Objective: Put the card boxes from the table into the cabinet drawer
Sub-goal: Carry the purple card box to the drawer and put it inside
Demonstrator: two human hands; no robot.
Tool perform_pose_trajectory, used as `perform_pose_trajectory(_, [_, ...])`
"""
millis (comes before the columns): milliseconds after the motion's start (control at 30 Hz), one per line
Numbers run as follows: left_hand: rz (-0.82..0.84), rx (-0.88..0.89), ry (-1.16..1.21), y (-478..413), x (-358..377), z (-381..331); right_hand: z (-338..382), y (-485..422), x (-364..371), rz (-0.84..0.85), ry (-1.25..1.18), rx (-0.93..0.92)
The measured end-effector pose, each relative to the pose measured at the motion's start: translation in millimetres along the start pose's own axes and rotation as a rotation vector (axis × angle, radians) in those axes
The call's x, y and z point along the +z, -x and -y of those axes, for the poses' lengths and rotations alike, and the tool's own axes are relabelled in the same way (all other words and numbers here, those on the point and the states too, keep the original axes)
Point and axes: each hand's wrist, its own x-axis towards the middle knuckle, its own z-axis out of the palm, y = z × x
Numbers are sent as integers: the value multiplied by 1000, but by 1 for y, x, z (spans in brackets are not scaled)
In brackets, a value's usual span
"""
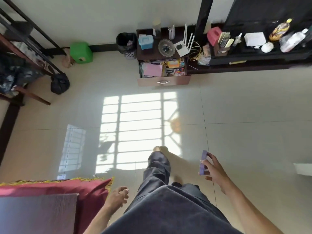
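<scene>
Right hand, lower right of frame: fingers wrapped around a small purple rectangular card box, held on edge over the glossy cream tile floor. Left hand, lower centre: loosely curled, nothing in it (beside the maroon fringed cloth). Top centre: dark brown wooden cabinet drawer, pulled open, packed with coloured boxes and papers. Hand and drawer well apart.

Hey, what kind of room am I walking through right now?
Likely a living room in a home: glossy tiled floor, a small wooden cabinet with an open, cluttered drawer, a wifi router on top, and a fringed red cushion.
</scene>
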Motion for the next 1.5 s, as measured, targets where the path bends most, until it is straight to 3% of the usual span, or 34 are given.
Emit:
perform_pose_trajectory(233, [17, -38, -90, -60, -50, -93, 103, -48, 15, 34, -173, -31])
perform_pose_trajectory(700, [62, 213, 18, -154, -107, -387, 256, -167, -17, -18, -367, -46])
perform_pose_trajectory(1067, [-20, 49, 12, -189, -127, -475, 408, -286, -81, 46, -220, -72])
perform_pose_trajectory(1300, [-43, -35, 48, -230, -151, -515, 498, -340, -87, 50, -111, -107])
perform_pose_trajectory(1500, [-7, -6, 37, -282, -187, -583, 559, -377, -80, -28, -137, -59])
